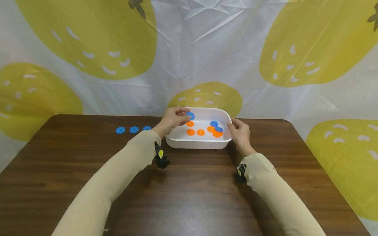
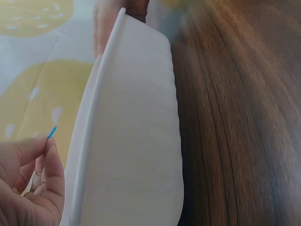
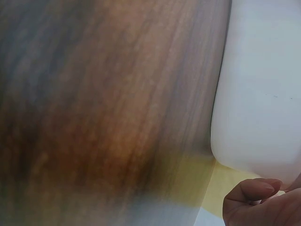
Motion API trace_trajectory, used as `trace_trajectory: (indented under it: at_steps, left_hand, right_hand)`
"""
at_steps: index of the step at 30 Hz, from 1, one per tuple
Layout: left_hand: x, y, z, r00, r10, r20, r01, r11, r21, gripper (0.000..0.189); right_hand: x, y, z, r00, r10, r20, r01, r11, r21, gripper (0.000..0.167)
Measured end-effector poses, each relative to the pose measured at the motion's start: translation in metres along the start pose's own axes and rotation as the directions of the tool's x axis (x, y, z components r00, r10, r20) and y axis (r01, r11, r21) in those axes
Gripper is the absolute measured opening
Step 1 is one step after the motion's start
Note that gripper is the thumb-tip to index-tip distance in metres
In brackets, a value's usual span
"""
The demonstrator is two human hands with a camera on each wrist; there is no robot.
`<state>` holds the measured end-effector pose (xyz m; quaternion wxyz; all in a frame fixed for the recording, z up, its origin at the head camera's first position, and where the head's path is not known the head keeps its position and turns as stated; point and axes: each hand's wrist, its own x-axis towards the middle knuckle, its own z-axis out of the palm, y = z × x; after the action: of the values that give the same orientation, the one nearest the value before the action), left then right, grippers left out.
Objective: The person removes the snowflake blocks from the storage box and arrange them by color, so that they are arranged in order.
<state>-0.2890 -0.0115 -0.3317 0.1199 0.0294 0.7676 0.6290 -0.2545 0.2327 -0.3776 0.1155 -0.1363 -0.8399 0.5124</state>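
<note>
My left hand (image 1: 172,120) pinches a blue snowflake disc (image 1: 191,116) between thumb and fingers, above the left part of a white plastic basin (image 1: 198,144). Edge-on in the left wrist view, the same disc (image 2: 52,132) shows as a thin blue strip at the fingertips. At the basin's right end, my right hand (image 1: 240,133) grips the rim between thumb and fingers. Inside the basin lie several orange snowflake discs (image 1: 200,132), with blue discs (image 1: 214,124) beside and partly over those on the right.
Left of the basin, three blue snowflake discs (image 1: 134,129) lie in a row on the dark wooden table (image 1: 183,196); the left wrist partly covers the nearest. A white curtain (image 1: 200,65) with yellow fruit shapes hangs behind the table's back edge.
</note>
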Motion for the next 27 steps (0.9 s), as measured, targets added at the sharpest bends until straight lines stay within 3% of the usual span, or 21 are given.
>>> trace_trajectory:
  at_steps: [8, 27]
  left_hand:
    - [-0.003, -0.003, -0.031, 0.998, -0.039, -0.051, 0.035, 0.997, -0.069, 0.039]
    - [-0.023, -0.031, -0.113, 0.992, -0.026, -0.120, 0.028, 1.000, 0.011, 0.045]
  right_hand:
    - [0.002, 0.000, 0.002, 1.000, -0.004, -0.003, 0.004, 1.000, -0.001, 0.038]
    - [0.005, 0.001, -0.001, 1.000, 0.013, 0.019, -0.013, 1.000, -0.006, 0.038]
